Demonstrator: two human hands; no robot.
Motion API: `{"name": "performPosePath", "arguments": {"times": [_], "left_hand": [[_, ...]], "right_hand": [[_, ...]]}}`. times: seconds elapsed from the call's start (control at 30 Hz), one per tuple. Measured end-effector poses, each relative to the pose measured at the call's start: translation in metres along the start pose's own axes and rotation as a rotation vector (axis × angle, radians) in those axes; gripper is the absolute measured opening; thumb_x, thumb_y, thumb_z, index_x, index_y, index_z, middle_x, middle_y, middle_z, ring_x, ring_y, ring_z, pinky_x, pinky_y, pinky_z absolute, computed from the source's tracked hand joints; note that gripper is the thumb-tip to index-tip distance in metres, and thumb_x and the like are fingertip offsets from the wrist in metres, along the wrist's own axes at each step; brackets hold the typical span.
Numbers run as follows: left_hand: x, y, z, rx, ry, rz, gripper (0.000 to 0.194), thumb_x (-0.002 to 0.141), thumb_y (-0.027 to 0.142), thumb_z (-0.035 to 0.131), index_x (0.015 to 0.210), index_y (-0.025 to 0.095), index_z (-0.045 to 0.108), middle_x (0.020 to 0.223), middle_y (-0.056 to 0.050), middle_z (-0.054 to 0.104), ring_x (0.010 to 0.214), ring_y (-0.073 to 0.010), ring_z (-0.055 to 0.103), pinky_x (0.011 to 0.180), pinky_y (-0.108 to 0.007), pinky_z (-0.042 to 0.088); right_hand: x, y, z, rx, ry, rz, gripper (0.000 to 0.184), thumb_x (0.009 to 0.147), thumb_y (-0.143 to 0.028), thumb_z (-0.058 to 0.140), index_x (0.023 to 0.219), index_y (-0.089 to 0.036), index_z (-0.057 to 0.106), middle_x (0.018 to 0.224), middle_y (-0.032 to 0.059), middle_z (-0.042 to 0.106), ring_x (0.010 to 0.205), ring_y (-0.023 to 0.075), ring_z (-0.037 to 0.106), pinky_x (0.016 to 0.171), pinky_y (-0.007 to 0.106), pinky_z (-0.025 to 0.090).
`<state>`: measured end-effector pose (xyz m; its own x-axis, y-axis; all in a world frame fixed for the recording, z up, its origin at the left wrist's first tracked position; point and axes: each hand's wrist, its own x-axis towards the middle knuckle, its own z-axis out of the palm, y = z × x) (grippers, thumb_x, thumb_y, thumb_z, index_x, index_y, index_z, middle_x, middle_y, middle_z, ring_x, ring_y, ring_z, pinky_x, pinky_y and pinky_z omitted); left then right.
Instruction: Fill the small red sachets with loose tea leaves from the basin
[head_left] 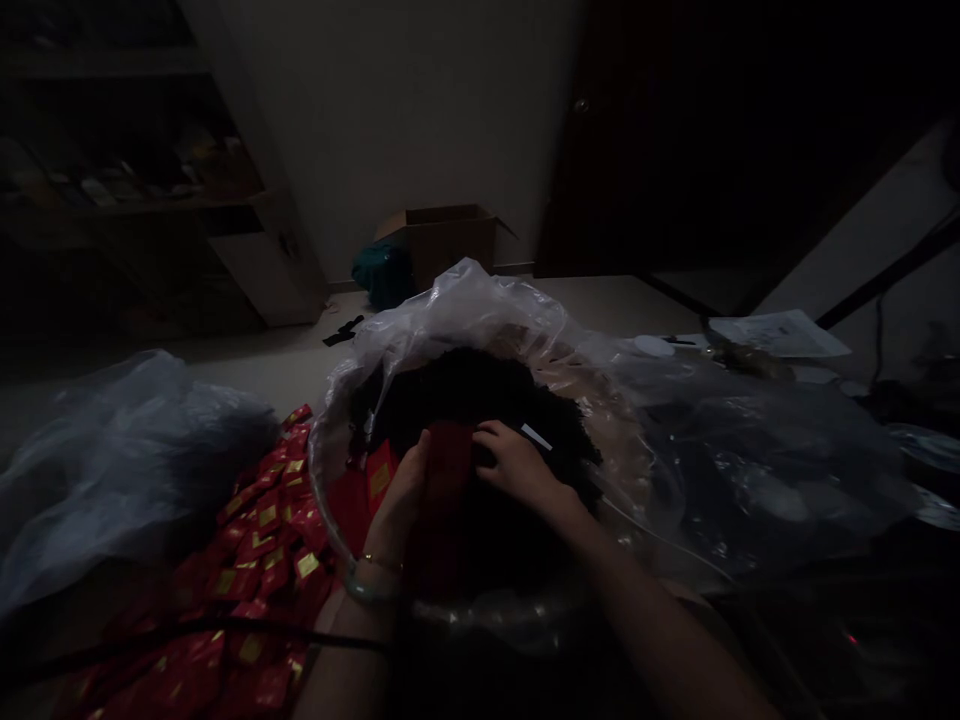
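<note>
The scene is very dim. My left hand (401, 495) and my right hand (514, 462) both grip a small red packet (450, 455) held upright between them. They hover over a heap of dark loose material (469, 400) inside a wide-open clear plastic bag (480, 300). A small white strip (535, 436) shows just past my right fingers. A pale bangle and a thin bracelet sit on my left wrist.
Several red packets with gold labels (262, 540) lie piled at the left. Crumpled plastic bags lie at far left (112, 450) and right (750, 450). A cardboard box (442, 235) and a teal bag stand by the back wall. Shelves are at the left, papers (780, 332) at right.
</note>
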<state>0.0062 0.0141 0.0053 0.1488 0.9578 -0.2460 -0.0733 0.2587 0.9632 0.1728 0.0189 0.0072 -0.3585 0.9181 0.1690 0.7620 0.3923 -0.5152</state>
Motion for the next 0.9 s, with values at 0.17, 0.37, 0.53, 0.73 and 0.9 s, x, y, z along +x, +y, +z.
{"name": "performPosePath", "arguments": {"times": [0.17, 0.37, 0.53, 0.73, 0.9], "left_hand": [[-0.004, 0.003, 0.005, -0.026, 0.015, 0.025, 0.055, 0.064, 0.067, 0.061, 0.076, 0.014, 0.067, 0.067, -0.002, 0.063, 0.065, -0.0160, 0.055, 0.058, -0.027, 0.046], [-0.015, 0.021, 0.016, 0.081, -0.020, 0.009, 0.043, 0.059, 0.053, 0.069, 0.073, 0.012, 0.067, 0.058, 0.003, 0.053, 0.057, -0.0098, 0.045, 0.054, -0.021, 0.036], [-0.018, 0.025, 0.021, 0.225, -0.108, 0.042, 0.030, 0.061, 0.040, 0.067, 0.074, 0.012, 0.069, 0.064, 0.001, 0.058, 0.064, -0.0127, 0.048, 0.058, -0.022, 0.036], [-0.019, 0.022, 0.022, 0.280, -0.042, 0.110, 0.022, 0.062, 0.033, 0.066, 0.075, 0.016, 0.070, 0.073, -0.001, 0.063, 0.076, -0.0180, 0.052, 0.067, -0.024, 0.041], [-0.021, 0.023, 0.023, 0.299, -0.026, 0.132, 0.024, 0.062, 0.035, 0.065, 0.076, 0.017, 0.070, 0.076, -0.001, 0.065, 0.080, -0.0204, 0.054, 0.070, -0.025, 0.042]], "right_hand": [[-0.004, 0.010, -0.026, 0.332, 0.222, -0.015, 0.033, 0.068, -0.010, 0.061, 0.098, -0.021, 0.068, 0.106, 0.0054, 0.065, 0.098, 0.0188, 0.062, 0.087, 0.033, 0.049], [-0.014, 0.005, -0.054, 0.423, 0.310, -0.021, 0.027, 0.071, -0.018, 0.061, 0.096, -0.023, 0.068, 0.103, 0.0046, 0.065, 0.099, 0.0198, 0.061, 0.077, 0.030, 0.051], [-0.020, -0.002, -0.056, 0.336, 0.212, -0.101, 0.032, 0.068, -0.012, 0.062, 0.098, -0.024, 0.069, 0.113, 0.0055, 0.061, 0.105, 0.0202, 0.059, 0.091, 0.035, 0.047], [-0.023, -0.007, -0.052, 0.274, 0.137, -0.148, 0.042, 0.071, -0.008, 0.059, 0.109, -0.024, 0.065, 0.121, 0.0073, 0.056, 0.110, 0.0203, 0.057, 0.095, 0.036, 0.046], [-0.021, -0.012, -0.050, 0.318, 0.228, -0.168, 0.043, 0.073, -0.010, 0.059, 0.115, -0.022, 0.059, 0.111, 0.0070, 0.061, 0.103, 0.0192, 0.059, 0.089, 0.034, 0.049]]}}
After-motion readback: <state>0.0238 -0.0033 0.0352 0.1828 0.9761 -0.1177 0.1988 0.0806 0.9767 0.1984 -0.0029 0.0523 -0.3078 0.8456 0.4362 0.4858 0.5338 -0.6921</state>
